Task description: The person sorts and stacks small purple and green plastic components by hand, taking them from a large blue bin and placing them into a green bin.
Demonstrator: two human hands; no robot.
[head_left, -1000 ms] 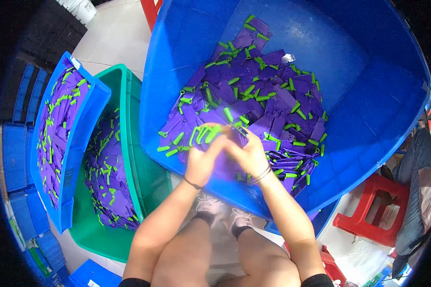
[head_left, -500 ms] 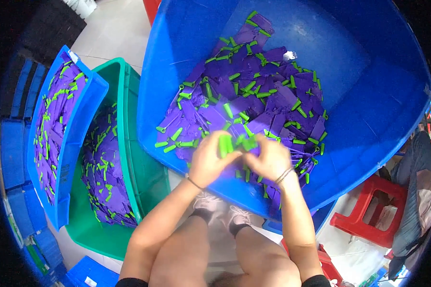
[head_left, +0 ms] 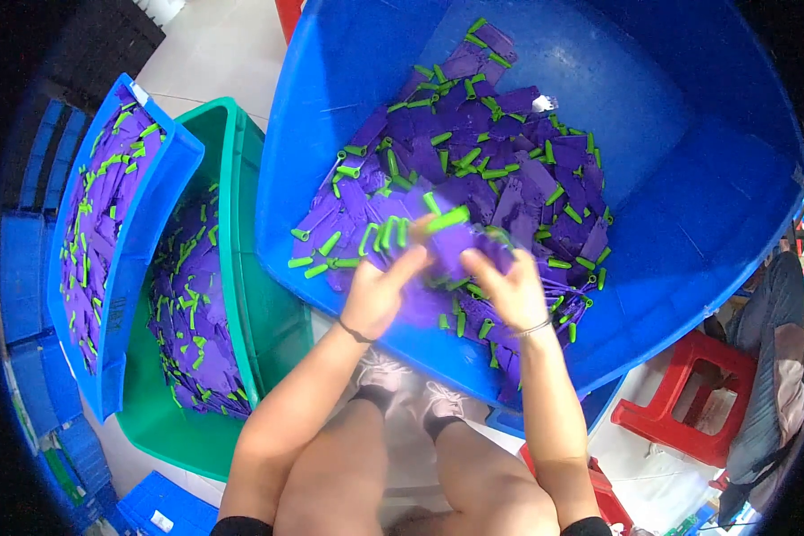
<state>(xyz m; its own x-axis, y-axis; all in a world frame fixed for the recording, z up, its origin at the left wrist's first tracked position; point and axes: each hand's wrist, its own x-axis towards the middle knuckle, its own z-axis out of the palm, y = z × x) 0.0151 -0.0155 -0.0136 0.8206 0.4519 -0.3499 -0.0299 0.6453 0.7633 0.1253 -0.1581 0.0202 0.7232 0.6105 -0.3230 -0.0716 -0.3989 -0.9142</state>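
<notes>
Left forearm point(head_left: 299, 393) slants up-right, right forearm point(head_left: 554, 384) steeper, both elbows point(head_left: 263, 451) bent. Left hand point(head_left: 375, 290) curled, thumb point(head_left: 409, 261) up-right; right hand point(head_left: 515, 293) near it, curled, thumb up-left. Fingers point(head_left: 524, 266) partly blurred.

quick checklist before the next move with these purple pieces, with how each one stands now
1. Left hand holding flat purple pieces with green tubular ends: ok, several green ends show above it.
2. Right hand grip secure: cannot tell, blurred.
3. Hands over large blue plastic tub: ok.
4. Deep green plastic bin unfilled: not ok, similar pieces lie inside.
5. Red plastic stool clear of both hands: ok, off to the right.
</notes>
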